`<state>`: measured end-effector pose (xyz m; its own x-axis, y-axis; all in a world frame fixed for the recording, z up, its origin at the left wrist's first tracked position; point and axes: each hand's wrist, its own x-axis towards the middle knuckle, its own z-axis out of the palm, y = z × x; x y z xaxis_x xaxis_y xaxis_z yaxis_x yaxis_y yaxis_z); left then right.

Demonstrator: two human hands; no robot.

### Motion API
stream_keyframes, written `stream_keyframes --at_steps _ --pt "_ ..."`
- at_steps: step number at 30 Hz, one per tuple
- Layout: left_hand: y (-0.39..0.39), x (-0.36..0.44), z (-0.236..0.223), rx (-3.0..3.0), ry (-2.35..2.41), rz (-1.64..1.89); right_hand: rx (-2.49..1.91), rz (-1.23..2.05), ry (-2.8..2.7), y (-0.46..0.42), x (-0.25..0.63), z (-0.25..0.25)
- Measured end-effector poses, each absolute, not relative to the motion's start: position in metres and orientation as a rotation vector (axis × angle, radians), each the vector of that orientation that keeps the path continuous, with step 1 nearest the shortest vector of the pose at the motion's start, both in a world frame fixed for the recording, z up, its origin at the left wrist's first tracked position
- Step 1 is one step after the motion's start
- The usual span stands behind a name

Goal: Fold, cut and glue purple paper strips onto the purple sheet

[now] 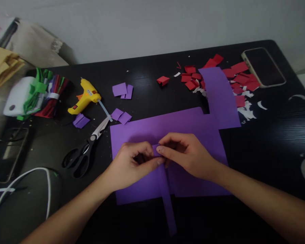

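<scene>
Surface (147,101): black with a faint grain, running below a grey wall (155,27) at the top of the frame.
Paper strip (169,210): purple, matte, long and narrow; its upper end is folded over at the centre of the frame, and its straight tail runs down to the lower centre, past the near edge of the sheets.
Left hand (132,166): thumb and fingers pinched on the strip's folded end.
Right hand (190,154): thumb and fingers closed on that same end, tips just beside the left ones.
Purple sheets (139,132): flat beneath both hands, the same shade as the strip.
Curved purple piece (221,98): upper right, overlapping the sheets' corner.
Red folded pieces (190,69): scattered at upper right, near a phone (264,66).
Scissors (93,137): black-handled, left of centre, near a yellow glue gun (87,96).
</scene>
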<state>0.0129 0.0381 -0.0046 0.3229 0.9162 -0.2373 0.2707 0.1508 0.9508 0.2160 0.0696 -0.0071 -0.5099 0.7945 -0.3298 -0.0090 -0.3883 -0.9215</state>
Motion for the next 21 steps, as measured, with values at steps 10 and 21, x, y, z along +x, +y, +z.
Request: stream_keyframes --at_steps 10,21 --pt "0.0401 0.0057 -0.0060 1.310 1.117 0.557 -1.095 1.925 -1.299 0.0683 0.2160 -0.0086" --pt "0.0436 0.0073 -0.0024 1.320 1.069 0.542 -1.113 1.882 -1.328 0.0691 0.2156 -0.0084"
